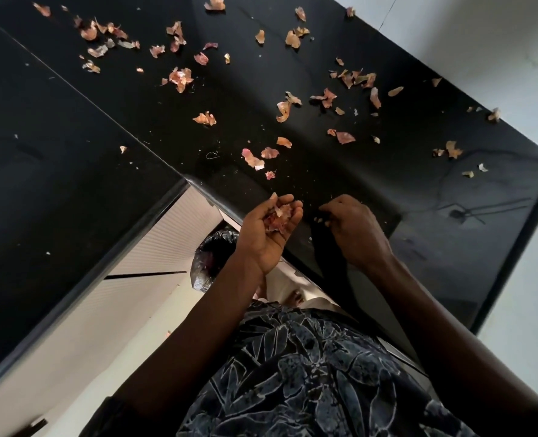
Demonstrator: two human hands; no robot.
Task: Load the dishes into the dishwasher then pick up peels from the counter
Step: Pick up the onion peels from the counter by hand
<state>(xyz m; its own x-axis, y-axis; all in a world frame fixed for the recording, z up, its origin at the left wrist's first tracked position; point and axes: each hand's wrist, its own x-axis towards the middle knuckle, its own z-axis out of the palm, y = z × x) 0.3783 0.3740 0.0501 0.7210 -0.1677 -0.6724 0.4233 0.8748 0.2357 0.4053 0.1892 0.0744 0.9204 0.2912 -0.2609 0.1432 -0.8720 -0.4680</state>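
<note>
Handful of peels cupped in upturned left hand, fingers loosely curled around it, at counter edge. Right hand just beside, knuckles up, fingertips curled down by tiny scraps; pinch impossible to tell. Scattered peelings across counter beyond both hands.

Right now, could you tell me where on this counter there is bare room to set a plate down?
The counter left of the seam holds only specks. The patch right of the right hand, toward the near corner, is bare. The far strip and the middle, ahead of the left hand, are crowded with peels.
</note>
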